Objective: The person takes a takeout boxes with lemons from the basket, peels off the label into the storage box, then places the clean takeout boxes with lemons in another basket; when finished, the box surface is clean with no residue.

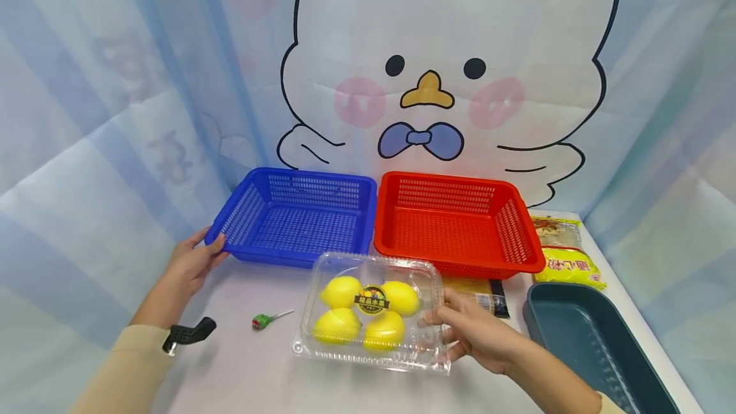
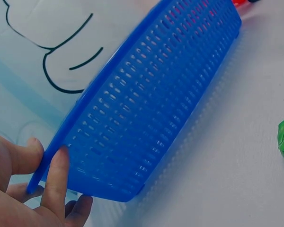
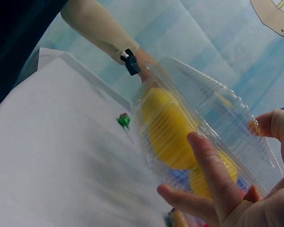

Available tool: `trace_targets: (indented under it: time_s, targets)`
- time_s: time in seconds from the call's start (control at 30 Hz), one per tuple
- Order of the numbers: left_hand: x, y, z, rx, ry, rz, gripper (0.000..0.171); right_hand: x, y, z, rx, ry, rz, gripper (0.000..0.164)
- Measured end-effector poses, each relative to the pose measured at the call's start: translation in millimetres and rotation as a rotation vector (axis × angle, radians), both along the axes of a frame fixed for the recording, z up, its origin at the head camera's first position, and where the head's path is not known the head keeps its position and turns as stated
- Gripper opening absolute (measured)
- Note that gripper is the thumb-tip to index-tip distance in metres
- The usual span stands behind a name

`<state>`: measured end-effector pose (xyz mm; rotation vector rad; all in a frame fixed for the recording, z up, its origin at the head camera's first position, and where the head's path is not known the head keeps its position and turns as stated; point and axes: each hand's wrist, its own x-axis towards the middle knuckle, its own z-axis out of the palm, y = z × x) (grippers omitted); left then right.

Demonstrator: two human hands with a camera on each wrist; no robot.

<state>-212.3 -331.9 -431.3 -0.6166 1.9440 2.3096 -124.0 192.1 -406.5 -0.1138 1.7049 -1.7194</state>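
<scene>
At the front left corner of the blue basket (image 1: 322, 260), my left hand (image 1: 192, 264) pinches the rim, thumb on one side and fingers on the other, as the left wrist view shows. My right hand (image 1: 474, 331) grips the right side of a clear plastic box (image 1: 368, 360). Several yellow lemons (image 1: 343, 291) lie inside it under a round dark label (image 1: 372, 299). In the right wrist view the box (image 3: 213, 94) is held above the white table (image 3: 61, 156), its lid closed. A green-wrapped lollipop (image 1: 261, 321) lies on the table between my left hand and the box.
A red basket (image 1: 448, 266) stands right beside the blue one. Farther right are yellow food packets (image 1: 566, 266) and a dark teal tray (image 1: 575, 337). Another flat packet (image 1: 485, 296) lies partly under the red basket's front. Curtains hang behind and at both sides.
</scene>
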Motion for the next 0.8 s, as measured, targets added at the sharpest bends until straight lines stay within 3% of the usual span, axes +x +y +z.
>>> trace_targets:
  time_s: [0.2,0.8]
  targets:
    - [1.7,-1,0.7,-0.001,-0.002,0.003,0.081,4.4,4,-8.1,-0.042,-0.019,0.047,0.077]
    - [0.7,0,-2.7,-0.036,-0.015,0.005,0.080,16.4,4,-31.6,-0.009,-0.094,0.053,0.057]
